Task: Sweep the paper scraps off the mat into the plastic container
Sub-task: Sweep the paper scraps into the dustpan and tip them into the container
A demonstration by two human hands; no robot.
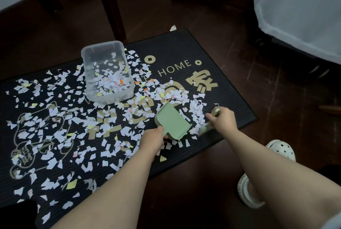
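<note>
1. Green dustpan (172,121), tilted on the mat (230,103); the left hand (154,141) grips its near handle.
2. Right hand (224,119) curled round a small brush (203,130), which is blurred and sits low, just beside the pan's right edge.
3. Paper scraps (197,112) heaped between pan and brush; many more strewn leftward.
4. Plastic container (102,45), part-filled, stands on the mat beyond and left of both hands, its long axis running away from the person. The left hand is nearer, so a loaded pan would likely travel that way.
</note>
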